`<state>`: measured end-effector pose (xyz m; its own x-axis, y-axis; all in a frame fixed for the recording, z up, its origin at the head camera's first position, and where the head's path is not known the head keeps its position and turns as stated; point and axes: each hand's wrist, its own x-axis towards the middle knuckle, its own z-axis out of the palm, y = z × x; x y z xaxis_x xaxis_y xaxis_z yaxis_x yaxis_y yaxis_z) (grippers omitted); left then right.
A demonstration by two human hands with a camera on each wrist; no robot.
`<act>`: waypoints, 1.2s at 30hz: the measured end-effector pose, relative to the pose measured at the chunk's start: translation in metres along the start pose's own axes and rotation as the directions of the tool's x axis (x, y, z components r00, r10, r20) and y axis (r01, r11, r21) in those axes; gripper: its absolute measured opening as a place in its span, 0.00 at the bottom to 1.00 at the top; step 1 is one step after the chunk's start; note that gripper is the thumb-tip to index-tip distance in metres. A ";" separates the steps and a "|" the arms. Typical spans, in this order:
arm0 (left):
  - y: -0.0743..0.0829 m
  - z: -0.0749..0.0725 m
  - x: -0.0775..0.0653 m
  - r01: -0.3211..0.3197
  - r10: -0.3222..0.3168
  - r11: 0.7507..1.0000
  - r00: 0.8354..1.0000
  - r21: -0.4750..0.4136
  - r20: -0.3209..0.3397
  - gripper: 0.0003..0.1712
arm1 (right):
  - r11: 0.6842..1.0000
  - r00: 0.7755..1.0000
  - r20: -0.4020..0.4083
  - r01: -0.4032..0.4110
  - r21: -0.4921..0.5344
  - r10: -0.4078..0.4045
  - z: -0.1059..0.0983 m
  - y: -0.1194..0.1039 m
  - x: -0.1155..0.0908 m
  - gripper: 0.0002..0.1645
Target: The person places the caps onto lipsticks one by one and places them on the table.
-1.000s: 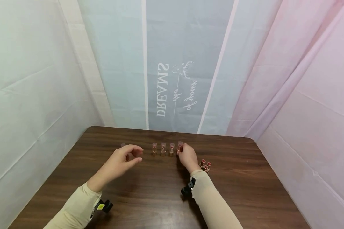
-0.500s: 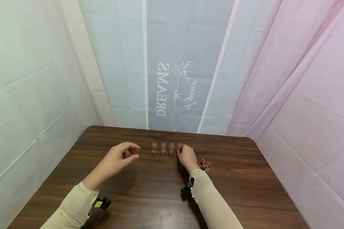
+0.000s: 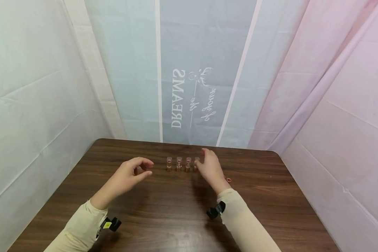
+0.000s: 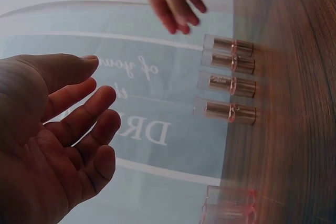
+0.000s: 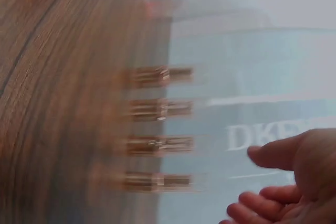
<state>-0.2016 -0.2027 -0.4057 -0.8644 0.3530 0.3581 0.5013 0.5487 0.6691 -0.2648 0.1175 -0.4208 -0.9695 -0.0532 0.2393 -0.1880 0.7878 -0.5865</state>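
Observation:
Several gold lipstick tubes with clear caps [image 3: 179, 165] stand upright in a row near the table's far side. My right hand [image 3: 211, 169] hovers at the right end of the row, fingers apart and holding nothing. Its thumb overlaps the rightmost lipstick [image 3: 196, 168] in the head view; the right wrist view, blurred, shows a gap between this hand [image 5: 286, 182] and the row. Left of the row, my left hand [image 3: 127, 178] is raised with relaxed, bent fingers and nothing in them. Pinkish clear caps [image 4: 231, 196] stand beyond it, hidden by it in the head view.
Small tubes with red tops [image 3: 228, 180] stand to the right, mostly hidden behind the right wrist. Wood-grained table [image 3: 163, 217] lies beneath both arms. A printed curtain [image 3: 189, 52] hangs behind the far edge, with pale cloth walls at both sides.
My right hand has let go of the rightmost lipstick, opened and moved slightly up and right. The left hand drew back a little to the left earlier and now stays nearly still.

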 end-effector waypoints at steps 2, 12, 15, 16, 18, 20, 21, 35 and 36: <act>0.002 0.000 0.000 0.000 0.000 1.000 1.000 -0.002 0.001 0.13 | 0.997 0.997 -0.016 0.070 0.030 -0.069 -0.010 -0.002 -0.009 0.34; 0.011 0.010 0.001 -0.060 0.060 0.998 0.998 0.005 0.023 0.12 | 0.944 0.957 -0.132 0.279 0.175 -0.258 -0.036 0.012 -0.062 0.22; 0.010 0.011 0.001 -0.059 0.059 0.998 0.998 0.004 0.018 0.12 | 0.937 0.957 -0.149 0.278 0.212 -0.250 -0.040 0.014 -0.071 0.20; 0.010 0.012 0.001 -0.058 0.058 0.998 0.998 0.002 0.018 0.12 | 0.936 0.958 -0.151 0.274 0.221 -0.245 -0.041 0.015 -0.073 0.20; 0.009 0.012 0.000 -0.059 0.059 0.998 0.998 0.004 0.020 0.13 | 0.934 0.961 -0.150 0.263 0.241 -0.232 -0.043 0.015 -0.076 0.20; 0.009 0.013 0.000 -0.060 0.060 0.998 0.998 -0.002 0.027 0.13 | 0.935 0.964 -0.146 0.252 0.249 -0.221 -0.045 0.016 -0.078 0.19; 0.009 0.014 -0.001 -0.058 0.058 0.998 0.998 -0.002 0.031 0.13 | 0.935 0.964 -0.145 0.253 0.248 -0.222 -0.045 0.017 -0.078 0.20; -0.003 0.006 0.000 0.000 -0.001 1.000 1.000 0.016 0.008 0.14 | 0.923 0.956 -0.122 0.289 0.253 -0.266 -0.055 0.026 -0.071 0.18; -0.006 0.003 0.001 0.005 -0.005 1.000 1.000 0.015 -0.008 0.14 | 0.925 0.955 -0.117 0.295 0.241 -0.274 -0.056 0.027 -0.070 0.18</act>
<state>-0.2052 -0.2037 -0.4111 -0.8673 0.3439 0.3598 0.4971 0.5616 0.6615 -0.1932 0.1768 -0.4104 -0.8556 -0.1943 0.4798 -0.4975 0.5650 -0.6582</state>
